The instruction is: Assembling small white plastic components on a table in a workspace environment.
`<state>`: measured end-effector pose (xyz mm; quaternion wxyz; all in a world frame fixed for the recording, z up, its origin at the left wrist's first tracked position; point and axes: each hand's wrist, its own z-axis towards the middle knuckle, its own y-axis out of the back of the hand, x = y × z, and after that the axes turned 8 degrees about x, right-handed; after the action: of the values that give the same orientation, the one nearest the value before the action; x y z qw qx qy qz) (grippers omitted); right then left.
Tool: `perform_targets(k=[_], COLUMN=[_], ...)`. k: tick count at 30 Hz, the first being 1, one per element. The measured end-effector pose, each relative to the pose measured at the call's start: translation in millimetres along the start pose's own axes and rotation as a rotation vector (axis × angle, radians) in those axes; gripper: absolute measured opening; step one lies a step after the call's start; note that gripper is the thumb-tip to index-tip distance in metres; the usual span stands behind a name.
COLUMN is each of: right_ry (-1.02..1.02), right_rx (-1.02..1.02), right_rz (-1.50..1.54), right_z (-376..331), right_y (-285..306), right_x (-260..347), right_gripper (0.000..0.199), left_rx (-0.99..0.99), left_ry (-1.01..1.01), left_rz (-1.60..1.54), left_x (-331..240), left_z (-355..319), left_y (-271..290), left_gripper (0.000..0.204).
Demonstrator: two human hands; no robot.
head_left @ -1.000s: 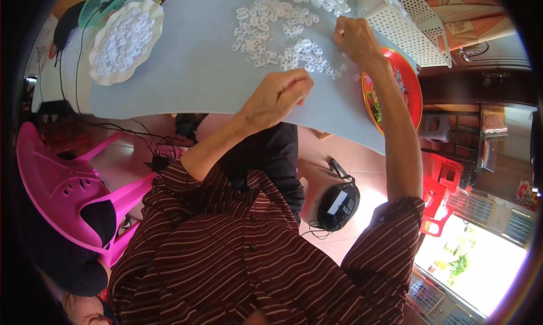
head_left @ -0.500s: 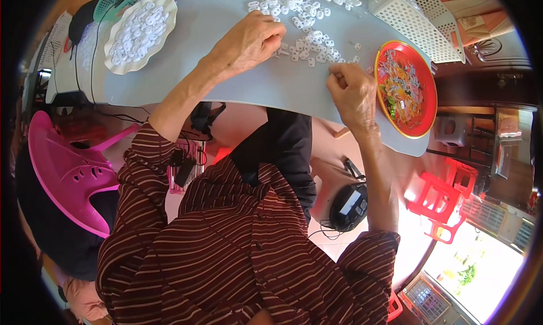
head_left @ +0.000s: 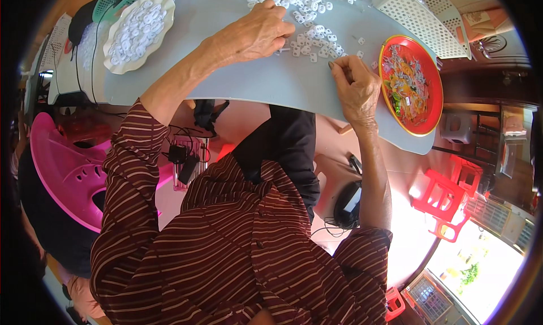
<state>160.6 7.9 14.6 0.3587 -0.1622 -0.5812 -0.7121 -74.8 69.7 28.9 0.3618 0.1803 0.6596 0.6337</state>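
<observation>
Small white plastic pieces with holes (head_left: 318, 41) lie in a loose pile on the grey tabletop (head_left: 237, 79). My left hand (head_left: 260, 34) rests at the pile's left side, palm down, fingers bent toward the pieces; what its fingertips grip, if anything, is hidden. To the right of the pile, just above the table, is my right hand (head_left: 357, 90), fingers curled in and thumb close to the index finger. Nothing can be made out between them. Beyond that hand sits a red gold-rimmed tray (head_left: 432, 93) holding many thin, pale slivers and one white piece.
A scalloped white dish (head_left: 116, 68) heaped with similar pieces stands at the left, beside a green basket (head_left: 104, 8). A perforated white basket (head_left: 418, 20) is at the far right. Below are a pink chair (head_left: 62, 172) and red stools (head_left: 441, 195).
My left hand has moved slightly farther over the pile's left edge, its fingers reaching forward. My right hand has shifted little, its index finger lifting slightly. The whole view has shifted a bit.
</observation>
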Motion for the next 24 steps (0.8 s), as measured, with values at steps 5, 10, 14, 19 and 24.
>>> perform_targets(k=[5, 10, 14, 19, 24], right_ry=[0.004, 0.019, -0.03, -0.09, -0.032], right_rx=[-0.014, -0.033, -0.026, -0.003, -0.001], right_rz=[0.059, 0.157, 0.38, 0.879, 0.935], right_z=[-1, -3, -2, 2, 0], right_y=[2, 3, -8, -21, -24], right_x=[2, 1, 12, 17, 18], right_gripper=[0.008, 0.008, 0.011, 0.016, 0.019], left_rx=[0.012, 0.041, 0.061, 0.024, -0.141], left_ry=[-0.099, -0.159, -0.102, 0.227, 0.233], left_rz=[0.11, 0.272, 0.014, -0.74, -1.545], left_x=[4, -3, -9, -36, -57], left_z=[6, 11, 13, 4, -8], left_y=[-4, -5, -2, 0, -22], left_gripper=[0.008, 0.01, 0.009, 0.011, 0.018])
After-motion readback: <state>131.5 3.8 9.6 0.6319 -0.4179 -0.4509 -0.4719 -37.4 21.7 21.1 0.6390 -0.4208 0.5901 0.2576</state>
